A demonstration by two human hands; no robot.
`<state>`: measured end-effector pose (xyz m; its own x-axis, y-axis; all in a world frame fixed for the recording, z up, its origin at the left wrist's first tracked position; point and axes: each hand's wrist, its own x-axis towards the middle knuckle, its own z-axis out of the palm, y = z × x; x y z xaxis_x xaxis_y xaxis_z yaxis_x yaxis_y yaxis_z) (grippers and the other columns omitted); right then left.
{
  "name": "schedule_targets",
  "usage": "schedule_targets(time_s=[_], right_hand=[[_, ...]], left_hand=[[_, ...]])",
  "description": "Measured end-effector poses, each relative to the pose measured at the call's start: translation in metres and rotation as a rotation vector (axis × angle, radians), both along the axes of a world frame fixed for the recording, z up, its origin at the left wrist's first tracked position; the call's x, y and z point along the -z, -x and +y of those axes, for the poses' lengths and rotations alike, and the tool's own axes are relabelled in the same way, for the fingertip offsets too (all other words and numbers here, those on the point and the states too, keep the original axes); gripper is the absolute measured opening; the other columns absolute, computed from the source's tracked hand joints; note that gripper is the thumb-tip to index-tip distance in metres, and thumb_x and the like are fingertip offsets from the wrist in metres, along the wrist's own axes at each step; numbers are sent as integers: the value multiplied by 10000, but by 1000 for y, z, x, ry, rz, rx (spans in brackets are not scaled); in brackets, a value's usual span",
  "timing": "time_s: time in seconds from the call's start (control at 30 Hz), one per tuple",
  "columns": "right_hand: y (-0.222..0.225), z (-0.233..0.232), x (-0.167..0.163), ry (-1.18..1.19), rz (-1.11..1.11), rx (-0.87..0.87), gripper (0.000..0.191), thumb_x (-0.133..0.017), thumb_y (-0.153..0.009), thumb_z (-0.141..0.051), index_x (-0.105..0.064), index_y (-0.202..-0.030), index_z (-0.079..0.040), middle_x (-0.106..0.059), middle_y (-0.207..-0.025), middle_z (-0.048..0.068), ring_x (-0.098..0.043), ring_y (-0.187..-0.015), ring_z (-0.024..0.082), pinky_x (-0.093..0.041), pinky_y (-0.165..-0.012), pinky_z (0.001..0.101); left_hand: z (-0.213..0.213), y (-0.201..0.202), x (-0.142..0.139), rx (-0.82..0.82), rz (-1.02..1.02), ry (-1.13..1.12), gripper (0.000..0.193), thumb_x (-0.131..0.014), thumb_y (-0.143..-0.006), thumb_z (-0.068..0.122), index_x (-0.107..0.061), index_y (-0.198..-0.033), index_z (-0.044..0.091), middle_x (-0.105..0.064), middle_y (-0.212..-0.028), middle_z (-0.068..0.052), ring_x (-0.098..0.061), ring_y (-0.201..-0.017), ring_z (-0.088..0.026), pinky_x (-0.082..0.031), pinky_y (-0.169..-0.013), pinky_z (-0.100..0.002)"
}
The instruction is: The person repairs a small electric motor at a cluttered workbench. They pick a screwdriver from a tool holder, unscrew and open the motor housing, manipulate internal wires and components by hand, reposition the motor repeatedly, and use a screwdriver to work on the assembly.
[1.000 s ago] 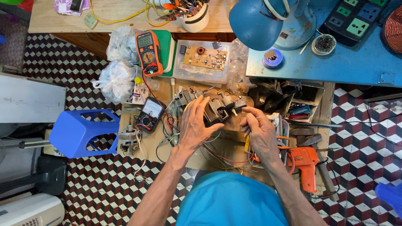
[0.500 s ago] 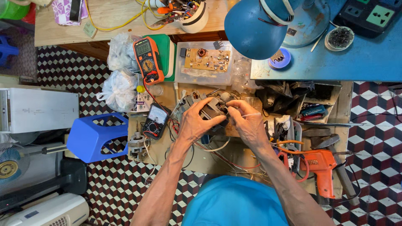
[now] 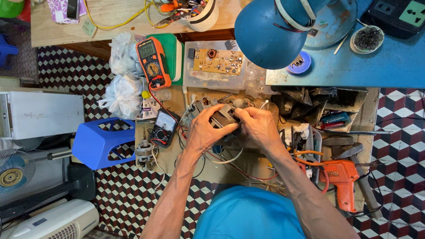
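Both my hands grip a grey metal motor part [image 3: 225, 118] over a low wooden workboard [image 3: 248, 166]. My left hand [image 3: 206, 129] wraps its left side, fingers curled over the top. My right hand [image 3: 257, 125] holds the right end, thumb and fingers pinching it. Red, white and black wires [image 3: 223, 158] trail from the part toward me. Much of the part is hidden under my fingers.
An orange multimeter [image 3: 152, 62], a black analogue meter [image 3: 163, 128], a circuit board in a clear tray [image 3: 218, 63], a blue lamp shade [image 3: 268, 31], an orange drill [image 3: 340, 177], a blue plastic stool [image 3: 101, 141], plastic bags [image 3: 121, 90], a tool tray [image 3: 327, 106], a checkered floor.
My hands have come closer together on the motor part, the right hand moving left onto it. The view has shifted slightly.
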<state>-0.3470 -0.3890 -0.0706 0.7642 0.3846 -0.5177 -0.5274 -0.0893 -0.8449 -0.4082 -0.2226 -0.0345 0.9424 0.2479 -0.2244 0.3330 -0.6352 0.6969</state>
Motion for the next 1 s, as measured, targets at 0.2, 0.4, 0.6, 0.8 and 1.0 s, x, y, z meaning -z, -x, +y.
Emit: schedule_targets(time_s=[0.2, 0.4, 0.6, 0.8, 1.0], right_hand=[[0, 13, 7, 134, -13, -62, 311, -739, -879, -278, -727, -775, 15, -602, -593, 16, -521, -537, 81, -396, -482, 274], [2, 16, 25, 67, 41, -22, 230, -722, -872, -218, -740, -777, -9, -613, -595, 10, -513, -524, 77, -371, -478, 261], [3, 11, 34, 67, 67, -38, 249, -701, -902, -239, -720, -756, -39, -586, -581, -3, -456, -504, 71, -304, -459, 267], [4, 3, 34, 9, -1, -41, 309, -695, -954, -262, -691, -739, -40, -568, -588, -18, -437, -520, 51, -290, -465, 252], [5, 0, 26, -17, -13, -15, 249, -693, -947, -233, -710, -793, -37, -585, -606, -22, -481, -534, 47, -341, -472, 232]], left_hand=[[9, 7, 1, -3, 7, 6, 661, -884, -679, 407, -695, -1238, 107, -718, -1192, -102, -715, -1079, -256, -562, -908, -377], [16, 12, 5, 27, -14, 15, 693, -889, -679, 425, -684, -1252, 94, -690, -1205, -108, -686, -1118, -264, -541, -948, -386], [21, 14, 8, 51, 0, 11, 730, -886, -689, 460, -651, -1259, 69, -670, -1204, -112, -669, -1138, -271, -527, -964, -392], [23, 13, 6, 43, 40, 11, 746, -883, -684, 479, -640, -1262, 75, -665, -1193, -111, -669, -1124, -269, -530, -957, -393], [21, 12, 4, 50, 48, 21, 744, -881, -683, 474, -632, -1264, 80, -663, -1198, -107, -665, -1127, -266, -530, -957, -394]])
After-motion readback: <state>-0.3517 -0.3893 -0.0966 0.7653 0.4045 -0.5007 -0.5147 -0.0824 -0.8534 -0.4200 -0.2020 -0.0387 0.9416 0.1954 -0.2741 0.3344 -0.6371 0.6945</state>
